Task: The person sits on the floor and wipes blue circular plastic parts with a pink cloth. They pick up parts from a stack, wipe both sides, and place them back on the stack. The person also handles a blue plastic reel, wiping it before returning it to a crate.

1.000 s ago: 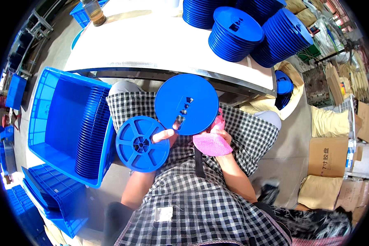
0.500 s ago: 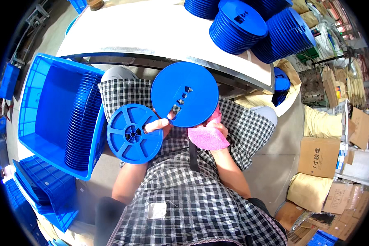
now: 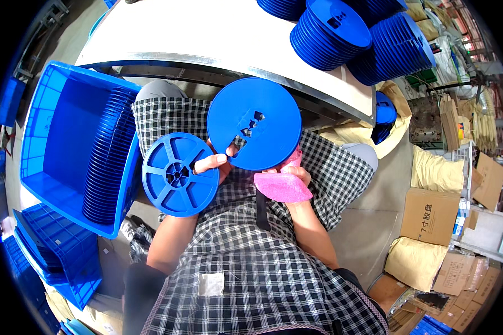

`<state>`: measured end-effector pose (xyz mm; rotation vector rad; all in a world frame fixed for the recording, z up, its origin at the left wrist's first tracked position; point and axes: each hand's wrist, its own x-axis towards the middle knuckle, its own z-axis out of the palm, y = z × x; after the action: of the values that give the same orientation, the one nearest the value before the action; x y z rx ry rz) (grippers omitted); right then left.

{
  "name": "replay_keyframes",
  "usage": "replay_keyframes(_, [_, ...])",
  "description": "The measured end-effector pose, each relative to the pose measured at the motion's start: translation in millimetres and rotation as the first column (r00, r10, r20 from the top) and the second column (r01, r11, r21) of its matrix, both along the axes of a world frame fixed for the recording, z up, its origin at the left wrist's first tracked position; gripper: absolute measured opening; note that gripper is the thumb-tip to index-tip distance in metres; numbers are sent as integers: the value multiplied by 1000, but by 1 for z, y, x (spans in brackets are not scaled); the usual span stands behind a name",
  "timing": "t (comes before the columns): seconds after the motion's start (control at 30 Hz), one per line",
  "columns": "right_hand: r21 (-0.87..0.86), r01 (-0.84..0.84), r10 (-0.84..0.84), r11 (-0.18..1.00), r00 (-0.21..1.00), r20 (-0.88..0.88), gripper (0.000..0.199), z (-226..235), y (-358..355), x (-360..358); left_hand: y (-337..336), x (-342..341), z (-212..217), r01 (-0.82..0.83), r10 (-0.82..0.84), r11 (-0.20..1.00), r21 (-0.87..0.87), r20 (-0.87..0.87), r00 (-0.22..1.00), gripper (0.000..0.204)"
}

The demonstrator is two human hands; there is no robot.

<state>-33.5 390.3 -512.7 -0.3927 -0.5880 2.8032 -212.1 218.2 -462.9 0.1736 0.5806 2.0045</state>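
In my left hand, closed at the thumb and finger, are two blue plastic reel pieces. A solid round disc with small cut-outs near its middle is pinched at its lower left edge. The other, a spoked reel flange with a hub, hangs to the left, against the same hand. My right hand is closed round a pink cloth just below the solid disc; some of its fingers are hidden behind the disc and the cloth. Both pieces are above my checked apron.
A blue bin on the left holds a row of stacked blue discs. Ahead stands a white-topped table with a metal edge, bearing stacks of blue reels. More blue crates are at lower left; cartons and sacks lie right.
The whole view has shifted slightly. The solid disc has tilted and turned a little in my left hand. Both hands keep their holds, and a shoe now shows near the bin.
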Motion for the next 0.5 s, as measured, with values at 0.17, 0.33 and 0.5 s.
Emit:
replay_keyframes(0.17, [54,-60,63,997,996,-68,38,38,-8,-13,0,-3,-8,27,-26,999,31,-17,1000,31])
replay_keyframes(0.33, [64,-98,104,993,990,-92,37,44,-9,-15,-1,-3,-8,20,-20,1000,-4,-20,1000,32])
replay_keyframes(0.5, [79,-131,139,988,984,-109,37,48,-10,-16,-2,0,-3,-2,2,1000,-4,-7,1000,34])
